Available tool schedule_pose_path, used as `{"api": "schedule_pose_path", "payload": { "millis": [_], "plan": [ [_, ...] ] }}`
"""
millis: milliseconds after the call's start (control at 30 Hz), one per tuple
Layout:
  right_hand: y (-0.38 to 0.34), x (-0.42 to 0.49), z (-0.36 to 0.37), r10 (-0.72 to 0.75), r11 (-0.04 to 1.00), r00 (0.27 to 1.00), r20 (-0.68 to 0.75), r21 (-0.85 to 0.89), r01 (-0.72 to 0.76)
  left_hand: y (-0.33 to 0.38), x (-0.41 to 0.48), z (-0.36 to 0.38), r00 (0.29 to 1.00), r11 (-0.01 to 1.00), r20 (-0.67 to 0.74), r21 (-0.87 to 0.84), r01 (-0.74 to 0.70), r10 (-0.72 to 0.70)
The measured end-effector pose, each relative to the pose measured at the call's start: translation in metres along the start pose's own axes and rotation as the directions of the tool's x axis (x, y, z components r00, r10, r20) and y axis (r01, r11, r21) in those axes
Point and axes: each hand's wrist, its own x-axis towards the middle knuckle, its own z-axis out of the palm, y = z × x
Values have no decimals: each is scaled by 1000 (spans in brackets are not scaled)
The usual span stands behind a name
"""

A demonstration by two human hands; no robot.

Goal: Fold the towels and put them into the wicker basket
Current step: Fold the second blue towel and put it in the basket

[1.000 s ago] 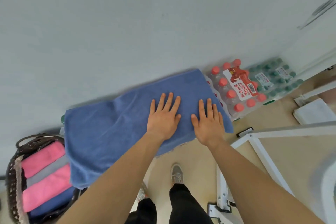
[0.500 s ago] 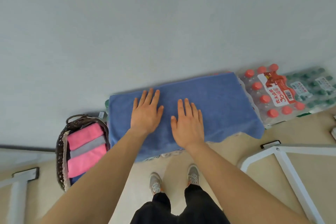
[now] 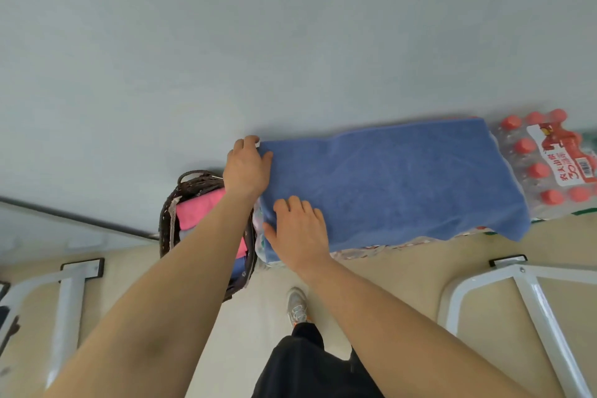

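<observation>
A blue towel [image 3: 403, 178] lies spread flat over packs of bottled water by the wall. My left hand [image 3: 246, 168] pinches its far left corner, thumb on top and fingers curled over the edge. At the near left corner my right hand [image 3: 298, 231] grips the towel's edge with curled fingers. The dark wicker basket [image 3: 168, 223] stands on the floor just left of the towel, partly behind my left forearm. Folded pink towels [image 3: 198, 212] lie in it, with a bit of blue below them.
A shrink-wrapped pack of red-capped bottles [image 3: 549, 168] sits right of the towel. White metal frames stand on the beige floor at the right [image 3: 529, 297] and left [image 3: 68, 297]. The pale wall runs behind everything. My shoe [image 3: 297, 305] is below the towel.
Both hands slid left across the towel from its middle to its left edge and went from flat palms to grasping the two left corners. The view shifted left as well.
</observation>
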Motion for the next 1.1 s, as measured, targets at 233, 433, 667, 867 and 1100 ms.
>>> {"api": "schedule_pose_path", "payload": {
  "millis": [233,433,667,867,1100],
  "plan": [
    [-30,-5,0,215,976,975,61,-4,-216,-7,7,1,998,996,-31,-69,-49,47],
    [-40,-8,-7,190,979,976,111,58,-197,-14,5,-5,997,978,-74,-204,-34,20],
    [-28,-13,-28,95,986,975,201,118,-121,-9,13,-25,982,930,-80,-343,134,-171],
    [-22,-16,-46,120,946,919,376,237,-220,3,13,-39,979,947,-64,-273,171,-196],
    [28,-15,-86,145,868,884,444,371,-328,63,2,-39,987,924,-57,-361,123,-153]
  ]
}}
